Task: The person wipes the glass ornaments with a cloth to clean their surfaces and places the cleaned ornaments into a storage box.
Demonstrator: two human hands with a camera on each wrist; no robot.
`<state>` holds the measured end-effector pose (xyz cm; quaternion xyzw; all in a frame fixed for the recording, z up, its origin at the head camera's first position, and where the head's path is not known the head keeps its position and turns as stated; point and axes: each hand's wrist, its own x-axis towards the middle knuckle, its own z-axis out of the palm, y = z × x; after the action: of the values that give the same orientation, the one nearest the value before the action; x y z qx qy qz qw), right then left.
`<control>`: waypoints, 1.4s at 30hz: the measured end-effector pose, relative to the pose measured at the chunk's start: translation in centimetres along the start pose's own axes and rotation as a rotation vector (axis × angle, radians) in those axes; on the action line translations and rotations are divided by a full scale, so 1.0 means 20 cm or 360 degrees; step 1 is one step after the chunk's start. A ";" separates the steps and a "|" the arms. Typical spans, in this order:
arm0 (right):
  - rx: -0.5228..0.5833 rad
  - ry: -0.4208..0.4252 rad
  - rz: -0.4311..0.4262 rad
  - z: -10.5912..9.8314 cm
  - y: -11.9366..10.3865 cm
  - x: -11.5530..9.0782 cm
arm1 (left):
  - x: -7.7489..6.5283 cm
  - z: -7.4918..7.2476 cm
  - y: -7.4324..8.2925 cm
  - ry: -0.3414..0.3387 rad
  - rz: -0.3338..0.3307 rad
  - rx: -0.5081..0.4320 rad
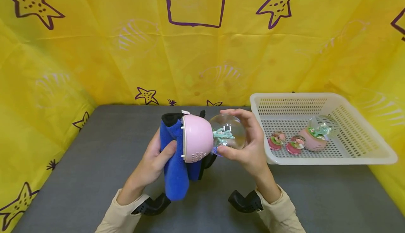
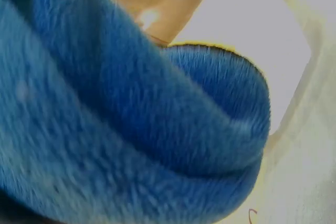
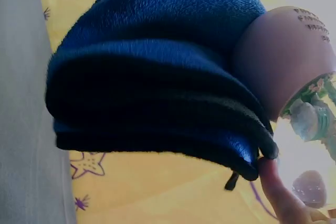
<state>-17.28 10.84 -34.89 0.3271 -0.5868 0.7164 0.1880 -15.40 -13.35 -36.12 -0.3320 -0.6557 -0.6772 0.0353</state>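
A snow globe (image 1: 197,139) with a pink base lies on its side in the air between my hands, its clear dome to the right and a teal figure inside. My right hand (image 1: 250,145) grips the dome, thumb on the near side and fingers over the far side. In my left hand (image 1: 155,159) is a folded blue cloth (image 1: 176,183) with black edging, held against the underside of the base. Up close, the cloth (image 2: 131,108) fills much of the left wrist view. In the right wrist view it (image 3: 173,9) meets the pink base (image 3: 286,59).
A white perforated basket (image 1: 332,159) stands at the right of the grey table (image 1: 79,176). Inside are another pink-based globe (image 1: 313,143) and two small globes, one on the left (image 1: 276,143) and one nearer (image 1: 295,148). Yellow patterned cloth (image 1: 190,60) hangs behind and at the sides.
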 end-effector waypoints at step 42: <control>-0.0518 -0.0260 -0.0074 0.03 -0.01 0.01 | 0.02 0.02 0.06 0.0377 -0.0314 -0.0246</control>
<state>-17.26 10.32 -34.56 0.3630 -0.7007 0.5784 0.2067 -15.06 -13.01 -34.95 -0.1857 -0.6222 -0.7603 0.0199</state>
